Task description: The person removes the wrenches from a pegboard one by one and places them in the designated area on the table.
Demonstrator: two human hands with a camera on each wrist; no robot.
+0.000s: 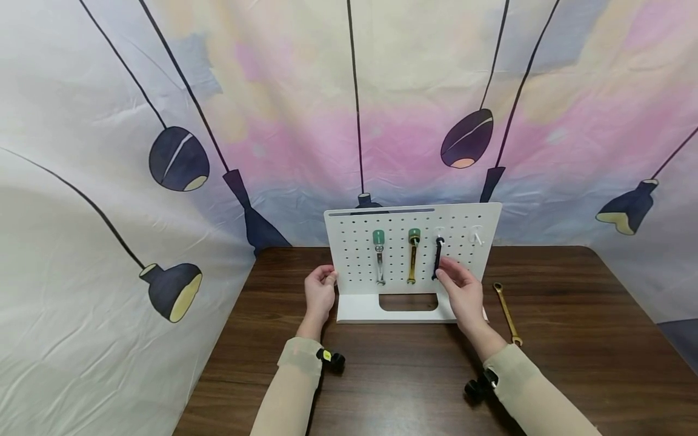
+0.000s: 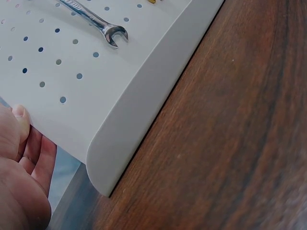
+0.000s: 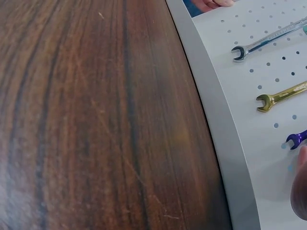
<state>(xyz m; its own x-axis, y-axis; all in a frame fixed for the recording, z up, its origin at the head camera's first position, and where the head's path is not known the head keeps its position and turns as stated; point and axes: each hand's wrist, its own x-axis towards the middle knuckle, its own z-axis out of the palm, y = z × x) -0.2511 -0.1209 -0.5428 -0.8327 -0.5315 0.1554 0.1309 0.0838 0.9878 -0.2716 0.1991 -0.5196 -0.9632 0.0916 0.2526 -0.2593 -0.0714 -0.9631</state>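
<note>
A white pegboard (image 1: 354, 266) stands upright on its base. My left hand (image 1: 320, 293) holds its left edge, thumb on the front and fingers behind, as the left wrist view shows. A silver wrench (image 1: 380, 264) and a gold wrench (image 1: 412, 261) hang from hooks on the board. To their right hangs a dark purple wrench (image 1: 438, 254). The thumb and fingers of my right hand (image 1: 463, 297) pinch this wrench near its lower end. Only the thumb tip beside the purple wrench (image 3: 297, 139) shows in the right wrist view.
A bare white hook (image 1: 477, 235) is at the board's upper right. Another gold wrench (image 1: 508, 314) lies on the brown wooden table (image 1: 382, 375), right of the board. Behind the table hangs a patterned cloth (image 1: 305, 121) with painted lamps.
</note>
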